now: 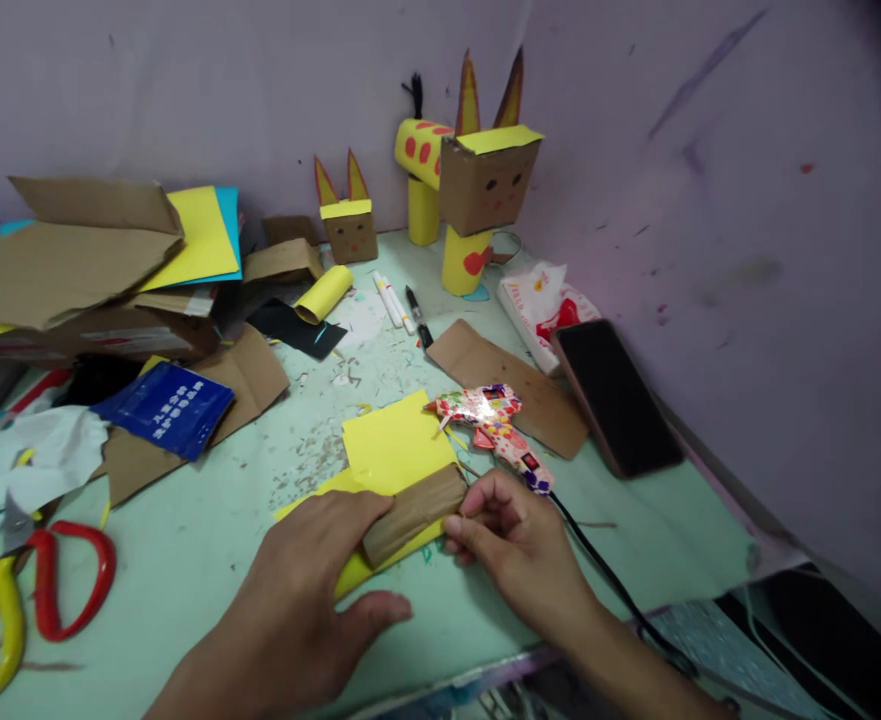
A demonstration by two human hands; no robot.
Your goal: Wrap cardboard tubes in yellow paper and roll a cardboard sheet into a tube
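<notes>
A brown cardboard tube lies slantwise on a sheet of yellow paper near the table's front. My left hand rests at the tube's left end, its index finger against it and its thumb spread away. Its other fingers are partly hidden. At the right end, my right hand is closed, thumb and fingertips pinched at the edge of the yellow paper beside the tube. Another yellow paper piece lies just behind. A flower-patterned glue gun lies behind my right hand, with its nozzle pointing left.
Scissors lie at left, near a blue packet and stacked cardboard. Behind stand a cardboard animal figure and a smaller eared box head. A phone leans at right; the glue gun's black cord crosses the front edge.
</notes>
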